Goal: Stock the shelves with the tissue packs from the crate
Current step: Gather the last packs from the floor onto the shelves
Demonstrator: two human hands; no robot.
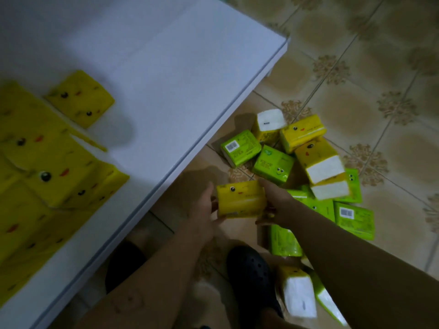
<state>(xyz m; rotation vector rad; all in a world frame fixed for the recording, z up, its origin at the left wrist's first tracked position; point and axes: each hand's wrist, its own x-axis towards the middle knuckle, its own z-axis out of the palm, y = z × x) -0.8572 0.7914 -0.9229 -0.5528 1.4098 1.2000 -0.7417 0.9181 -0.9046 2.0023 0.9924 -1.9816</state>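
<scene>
Forearms: two bare forearms come in from the bottom edge and reach down beside the shelf.
Left grip [204,210]: fingers curled around the left end of a yellow tissue pack [241,199].
Right grip [275,205]: clamped on the right end of the same pack, with the thumb on the near side.
Held pack: long side across, printed eye and mouth facing up, raised over the floor just off the shelf's front edge.
Shelf [178,79]: a white flat board running diagonally from lower left to upper right.
Stacked packs [35,174]: blurred yellow packs set close together at the shelf's left end.
Lone pack [80,98]: yellow, lying flat just behind the stack.
Floor pile [273,165]: green and yellow packs jumbled on the patterned tile floor [356,67] to the right of the shelf. Several show white ends and two green ones show barcodes.
Near pack [297,290]: yellow with a white end, lying under the right forearm.
Shoe [249,269]: a black perforated clog on the tiles between the forearms.
</scene>
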